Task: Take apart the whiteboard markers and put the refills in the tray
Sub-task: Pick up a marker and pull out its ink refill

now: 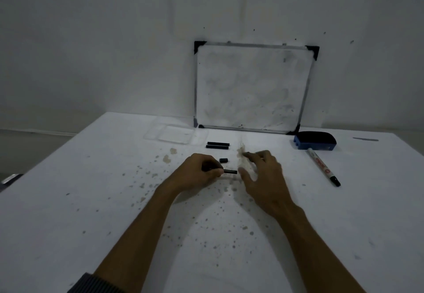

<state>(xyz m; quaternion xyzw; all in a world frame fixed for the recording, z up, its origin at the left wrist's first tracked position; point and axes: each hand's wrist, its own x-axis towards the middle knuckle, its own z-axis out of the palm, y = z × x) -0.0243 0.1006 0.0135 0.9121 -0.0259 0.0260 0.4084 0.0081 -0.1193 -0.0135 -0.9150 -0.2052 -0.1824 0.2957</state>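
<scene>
My left hand is closed around a thin black refill, whose right end sticks out past my fingers. My right hand hovers just to its right, blurred, with the thumb spread and something small and dark pinched at the fingertips. A small black cap lies between my hands. Two black refills lie side by side beyond it. The clear plastic tray sits at the back left and looks empty. A whole white marker with a black tip lies at the right.
A small whiteboard leans against the wall at the back of the white, speckled table. A blue eraser rests beside its right corner. The table's left edge runs diagonally at the left.
</scene>
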